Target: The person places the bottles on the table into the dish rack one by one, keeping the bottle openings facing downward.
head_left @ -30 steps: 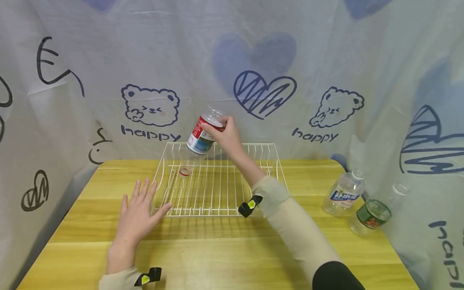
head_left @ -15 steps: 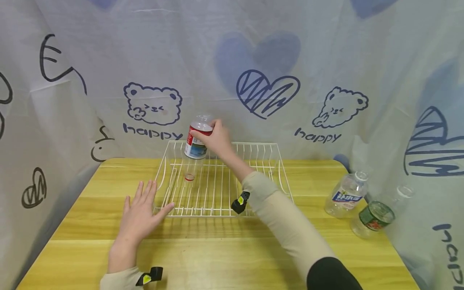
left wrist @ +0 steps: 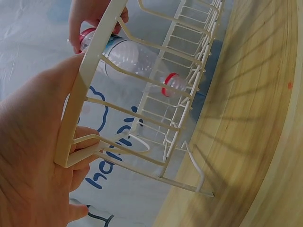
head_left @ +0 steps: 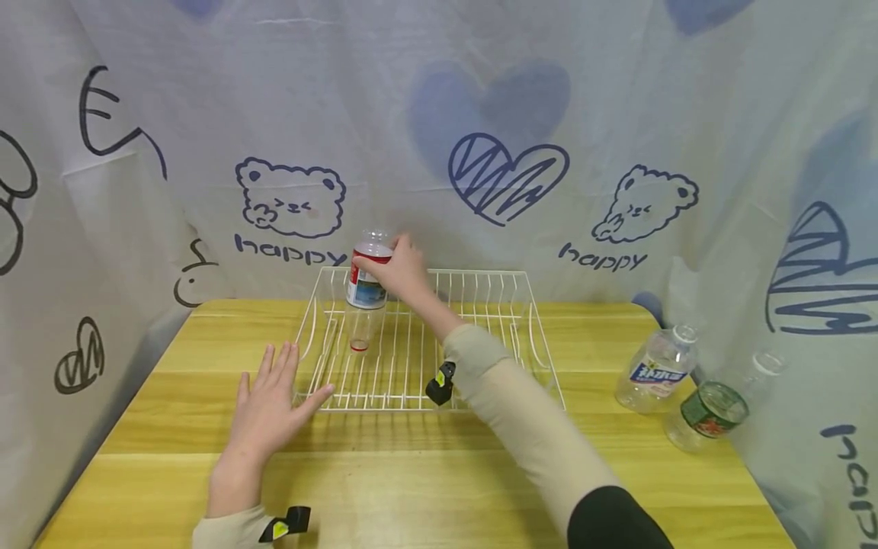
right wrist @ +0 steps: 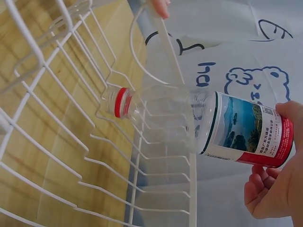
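My right hand (head_left: 409, 272) grips a clear plastic bottle (head_left: 366, 286) around its red, white and blue label. The bottle is upside down, its uncapped-looking neck with a red ring (right wrist: 121, 102) pointing down among the wires of a white wire dish rack (head_left: 439, 404). In the right wrist view the neck lies close to the rack's bottom wires. My left hand (head_left: 266, 412), fingers straight and spread, rests at the rack's front left corner; in the left wrist view it lies along the rack's rim (left wrist: 78, 106).
Two more clear bottles stand at the table's right side, one with a blue and white label (head_left: 655, 374), one with a green label (head_left: 713, 409). The rack sits on a wooden table (head_left: 411, 488). A printed curtain (head_left: 384, 91) hangs close behind and at both sides.
My right hand has moved left and down with the bottle, which has swung from a slant to nearly vertical, its neck lower in the rack. The left hand keeps its place at the rack.
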Demonstrator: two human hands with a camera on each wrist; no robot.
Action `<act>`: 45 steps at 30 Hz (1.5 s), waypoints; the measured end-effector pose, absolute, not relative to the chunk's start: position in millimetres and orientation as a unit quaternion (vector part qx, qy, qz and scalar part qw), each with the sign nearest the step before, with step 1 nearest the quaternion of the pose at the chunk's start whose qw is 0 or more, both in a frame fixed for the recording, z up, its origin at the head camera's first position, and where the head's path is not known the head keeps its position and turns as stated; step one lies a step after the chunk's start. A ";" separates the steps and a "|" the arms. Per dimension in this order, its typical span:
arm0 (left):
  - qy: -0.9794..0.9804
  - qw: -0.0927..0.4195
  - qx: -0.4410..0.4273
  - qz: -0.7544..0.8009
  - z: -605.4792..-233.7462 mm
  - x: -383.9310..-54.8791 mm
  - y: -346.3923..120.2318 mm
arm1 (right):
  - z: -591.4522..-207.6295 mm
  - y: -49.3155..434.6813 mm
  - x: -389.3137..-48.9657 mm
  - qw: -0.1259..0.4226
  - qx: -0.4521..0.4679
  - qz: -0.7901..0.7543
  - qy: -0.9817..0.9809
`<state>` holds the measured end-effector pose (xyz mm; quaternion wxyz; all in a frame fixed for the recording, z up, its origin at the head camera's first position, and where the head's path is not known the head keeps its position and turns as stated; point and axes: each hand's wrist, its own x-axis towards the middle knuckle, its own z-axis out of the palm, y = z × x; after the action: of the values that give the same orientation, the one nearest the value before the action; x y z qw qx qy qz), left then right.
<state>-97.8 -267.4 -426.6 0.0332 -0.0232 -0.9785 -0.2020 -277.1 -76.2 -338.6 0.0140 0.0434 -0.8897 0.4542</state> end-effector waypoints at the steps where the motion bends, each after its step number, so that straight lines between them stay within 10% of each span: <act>1: -0.979 0.034 -0.023 -0.202 -426.7 -97.7 -267.4 | -339.7 -77.2 -277.4 0.013 0.043 0.455 -0.890; 45: -0.977 0.038 -0.014 -0.208 -429.7 -98.5 -267.6 | -362.6 -90.0 -305.8 -0.009 -0.008 0.428 -0.904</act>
<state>-98.5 -267.6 -429.7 0.0379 -0.0138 -0.9774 -0.2077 -305.8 -90.0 -362.6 -0.0091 -0.0077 -0.9039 0.4276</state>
